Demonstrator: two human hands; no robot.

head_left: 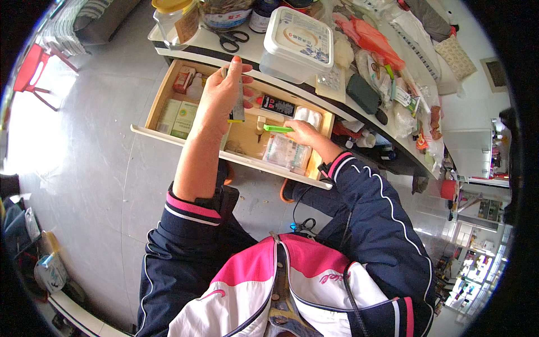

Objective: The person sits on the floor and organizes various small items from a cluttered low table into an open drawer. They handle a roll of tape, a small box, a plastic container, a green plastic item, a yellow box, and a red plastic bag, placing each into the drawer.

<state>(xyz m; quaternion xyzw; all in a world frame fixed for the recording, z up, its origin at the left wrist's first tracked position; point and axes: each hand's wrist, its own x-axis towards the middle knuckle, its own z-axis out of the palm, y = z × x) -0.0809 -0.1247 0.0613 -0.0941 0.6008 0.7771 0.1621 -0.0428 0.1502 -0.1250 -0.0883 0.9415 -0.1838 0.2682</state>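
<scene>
My left hand (222, 96) is raised over the left half of an open wooden drawer (248, 145). A narrow grey package with a yellow end (237, 110) lies in its palm, partly hidden by the thumb side. In the drawer's right half, my right hand (304, 134) grips a bright green plastic tool handle (277, 128). Below the green handle is a clear bag of white packets (286, 152). Just left of it sits a small beige object with a dark tip (260, 127). A black box with white writing (277, 105) lies behind, near a white roll (308, 116).
Green-and-white boxes (179, 118), a red box (184, 79) and a white bottle (195, 87) fill the drawer's left end. On the tabletop above are black scissors (230, 40), a lidded plastic tub (298, 44), a yellow-lidded jar (177, 25) and a red plastic bag (370, 40).
</scene>
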